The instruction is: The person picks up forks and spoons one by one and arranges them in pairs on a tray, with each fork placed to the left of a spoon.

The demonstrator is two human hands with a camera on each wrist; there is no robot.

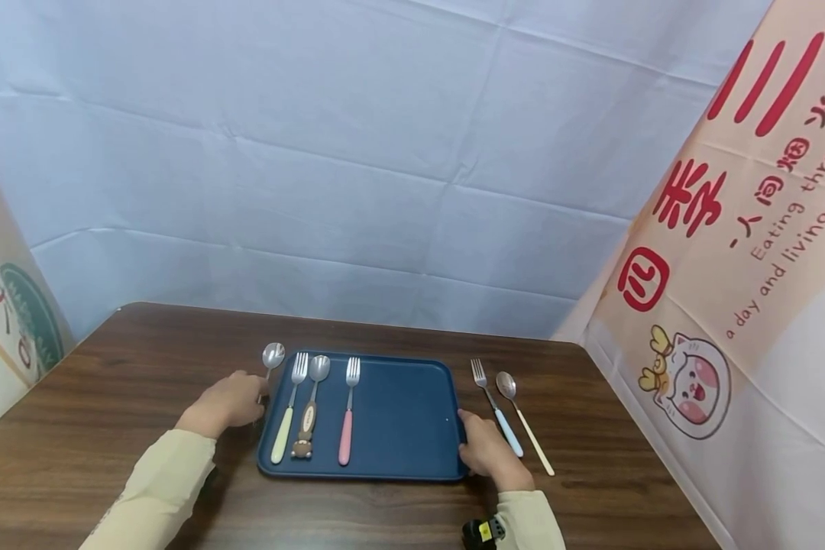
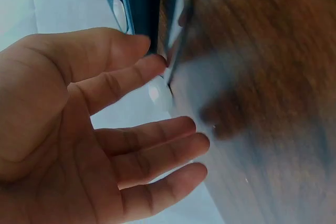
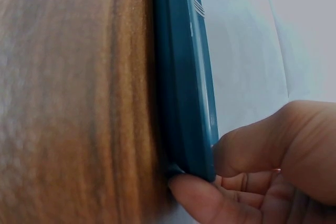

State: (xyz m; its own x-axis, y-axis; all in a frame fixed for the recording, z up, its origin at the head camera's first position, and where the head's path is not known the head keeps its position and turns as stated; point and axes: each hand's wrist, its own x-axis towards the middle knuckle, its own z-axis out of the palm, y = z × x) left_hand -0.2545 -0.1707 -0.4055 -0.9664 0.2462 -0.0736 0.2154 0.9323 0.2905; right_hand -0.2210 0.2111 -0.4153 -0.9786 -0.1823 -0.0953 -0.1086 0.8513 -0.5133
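Note:
A blue tray lies on the table, carrying a yellow-handled fork, a bear-handled spoon and a pink-handled fork. My right hand grips the tray's right edge near its front corner, the thumb on the rim and a finger underneath. At the tray's left side, my left hand is at a metal spoon. In the left wrist view, the index fingertip meets this spoon's handle, while the thumb stands apart from it and the other fingers are extended. The hand hides the handle's lower part in the head view.
To the right of the tray, a blue-handled fork and a cream-handled spoon lie on the brown wooden table. A pale cloth hangs behind the table, and a printed cloth hangs at the right.

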